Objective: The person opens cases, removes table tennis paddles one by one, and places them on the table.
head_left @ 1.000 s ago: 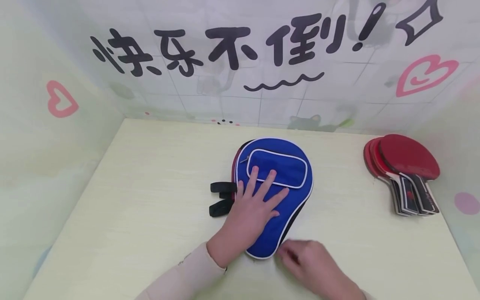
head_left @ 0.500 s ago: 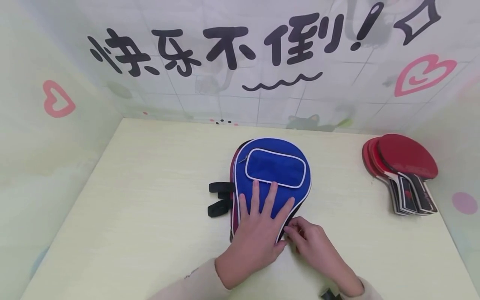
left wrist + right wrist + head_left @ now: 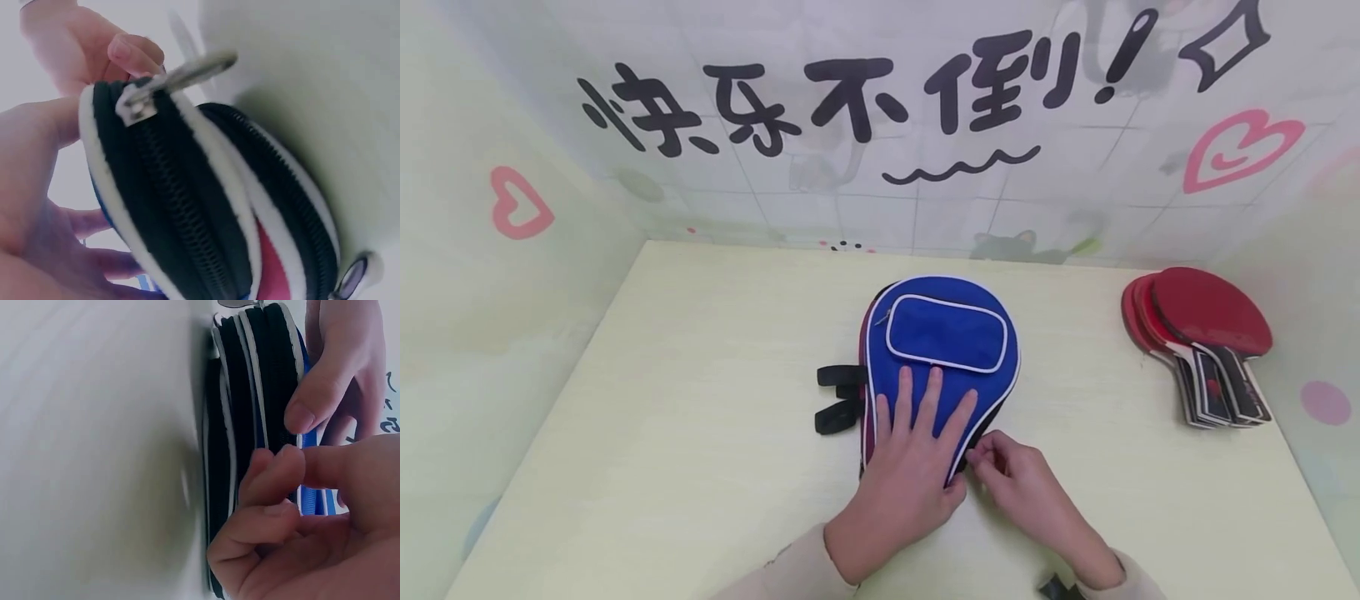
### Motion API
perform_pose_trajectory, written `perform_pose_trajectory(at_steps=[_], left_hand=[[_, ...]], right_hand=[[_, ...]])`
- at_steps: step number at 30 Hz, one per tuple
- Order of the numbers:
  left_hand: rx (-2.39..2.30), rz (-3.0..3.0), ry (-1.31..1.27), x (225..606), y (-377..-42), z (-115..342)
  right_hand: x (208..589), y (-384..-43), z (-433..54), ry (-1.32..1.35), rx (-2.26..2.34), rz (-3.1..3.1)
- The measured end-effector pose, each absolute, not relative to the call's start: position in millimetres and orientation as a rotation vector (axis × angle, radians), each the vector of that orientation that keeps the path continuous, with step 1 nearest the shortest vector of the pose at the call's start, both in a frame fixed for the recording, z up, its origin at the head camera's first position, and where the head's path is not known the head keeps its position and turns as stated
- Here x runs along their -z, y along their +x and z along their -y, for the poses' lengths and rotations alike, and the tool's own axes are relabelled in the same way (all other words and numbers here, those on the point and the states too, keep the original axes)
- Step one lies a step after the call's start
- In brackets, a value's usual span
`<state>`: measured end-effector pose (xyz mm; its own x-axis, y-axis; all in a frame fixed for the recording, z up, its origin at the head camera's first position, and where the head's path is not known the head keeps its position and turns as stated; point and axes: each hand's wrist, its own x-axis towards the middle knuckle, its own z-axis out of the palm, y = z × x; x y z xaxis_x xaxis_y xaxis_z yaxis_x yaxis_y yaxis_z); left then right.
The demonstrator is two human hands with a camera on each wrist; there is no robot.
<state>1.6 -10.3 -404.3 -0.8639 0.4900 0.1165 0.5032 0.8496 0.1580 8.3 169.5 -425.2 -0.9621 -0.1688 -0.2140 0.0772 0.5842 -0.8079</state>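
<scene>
A blue table tennis racket case [image 3: 883,367] with white piping and a front pocket [image 3: 947,333] lies atop a stack of similar cases. A red strip [image 3: 272,262] of a lower case shows in the left wrist view. My left hand [image 3: 910,475] rests spread over the narrow end of the blue case, thumb along its right edge. At that edge, my right hand [image 3: 1022,483] pinches the black zipper [image 3: 278,375] between curled fingers and thumb; its fingertips hide the exact part they grip. The left wrist view shows a metal zipper pull [image 3: 137,103] on the top case.
Several red table tennis rackets [image 3: 1213,312] lie fanned at the right side of the table. Black straps [image 3: 838,404] stick out left of the stack. A small black piece [image 3: 1056,587] shows by the right sleeve. Printed walls [image 3: 775,200] enclose the table's back and sides.
My left hand has slid down toward the case's narrow end. My right hand has moved from the narrow tip up along the right edge. Over the last half second both barely moved.
</scene>
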Motion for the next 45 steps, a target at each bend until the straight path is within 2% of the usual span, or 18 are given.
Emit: perform_pose_trajectory(at_steps=[12, 21, 25, 30, 36, 40, 45], left_hand=[[0.445, 2.969, -0.774, 400, -1, 18], [0.606, 2.74, -0.663, 386, 13, 31], [0.865, 2.753, -0.47, 370, 17, 44], [1.117, 2.83, -0.046, 355, 17, 72], [1.232, 2.822, 0.36, 357, 3, 125], [1.247, 2.926, 0.493, 368, -10, 162], [1.273, 3.024, 0.475, 388, -21, 183]], right_hand=[[432, 6, -170, -0.147, 1.307, -2.547], [433, 8, -172, -0.223, 1.291, -2.649], [431, 8, -175, -0.195, 1.284, -2.661], [429, 6, -180, -0.169, 1.258, -2.694], [430, 4, -185, -0.206, 1.221, -2.754], [431, 3, -187, -0.187, 1.205, -2.747], [429, 1, -187, -0.162, 1.188, -2.761]])
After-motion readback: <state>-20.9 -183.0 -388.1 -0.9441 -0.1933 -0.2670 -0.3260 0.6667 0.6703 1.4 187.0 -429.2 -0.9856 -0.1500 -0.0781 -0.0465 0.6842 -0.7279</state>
